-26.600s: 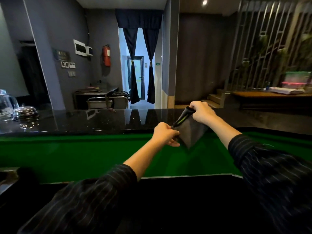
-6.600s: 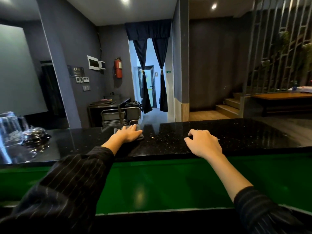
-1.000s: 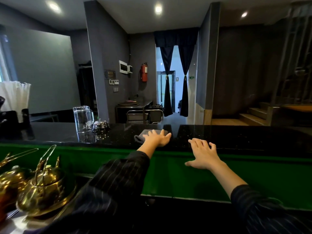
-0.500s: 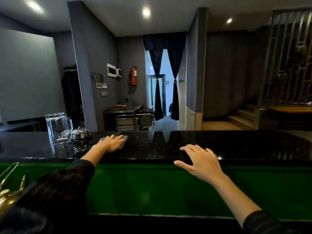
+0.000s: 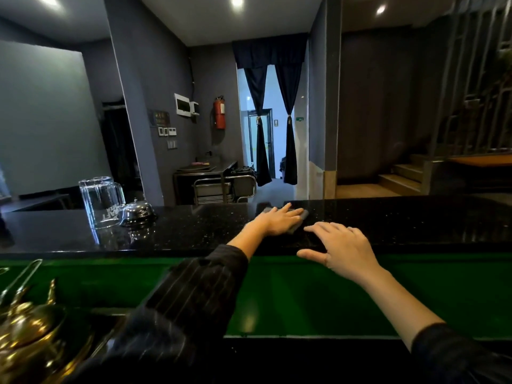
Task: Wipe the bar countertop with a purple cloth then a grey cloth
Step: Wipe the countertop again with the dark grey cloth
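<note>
The left hand [image 5: 279, 220] lies flat, palm down, fingers spread and pressing on a grey cloth [image 5: 300, 216] that rests on the black bar countertop [image 5: 194, 234]. Only the cloth's edges show, peeking out past the fingertips on the right and at the far side of the hand; the rest is hidden under the palm. The hand is not clenched around the cloth, just bearing down on it.

The right hand [image 5: 339, 243] sits just beside it, nearer the person, open and empty with fingers apart, fingertips resting at the counter's near edge.

The countertop runs as a long strip from left to right across the view. The cloth sits toward its far edge, roughly midway along. To the left of the left hand, well apart, stand an upturned glass mug [image 5: 101, 202] and a small silver bell [image 5: 137, 212], touching or nearly so. To the right the counter is bare.

No purple cloth is in view, so this looks like the second, grey pass. Since the left hand already holds the cloth down, any coming stroke would likely slide sideways along the counter's length, with the mug and bell the only obstacle leftward.
</note>
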